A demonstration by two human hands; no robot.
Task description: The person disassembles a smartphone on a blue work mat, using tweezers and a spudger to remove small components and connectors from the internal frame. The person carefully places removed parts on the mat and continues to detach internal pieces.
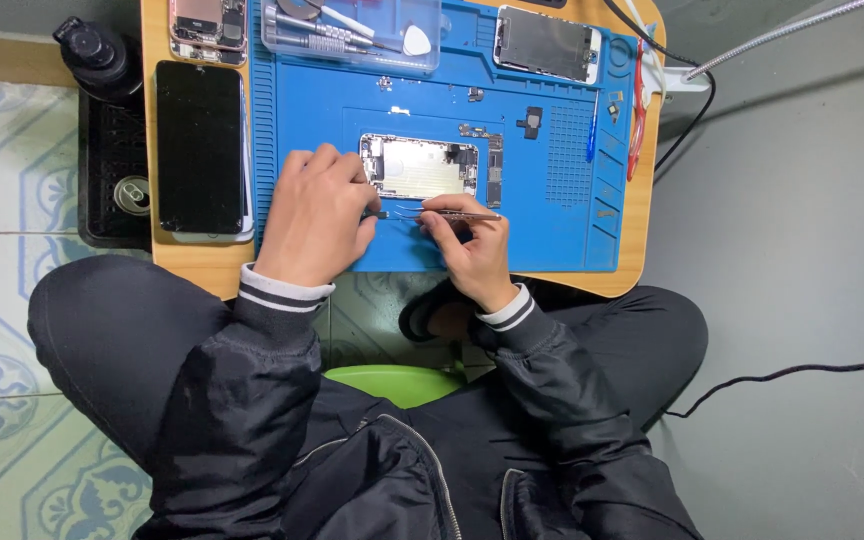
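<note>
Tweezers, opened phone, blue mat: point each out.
tweezers (457, 214), head view, mid-shaft in the right hand (477, 248)
opened phone (422, 167), head view, bare metal plate
blue mat (552, 235), head view, bare lower right

The person wears a puffy black jacket with a silver zipper down the front. The cuffs are stretchy, with grey and black stripes. The trousers are black too. The left hand (314, 215) and right hand (474, 250) are bare.

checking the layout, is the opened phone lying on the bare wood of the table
No, the opened phone lies on the blue mat that covers the wooden table, just above both hands.
</note>
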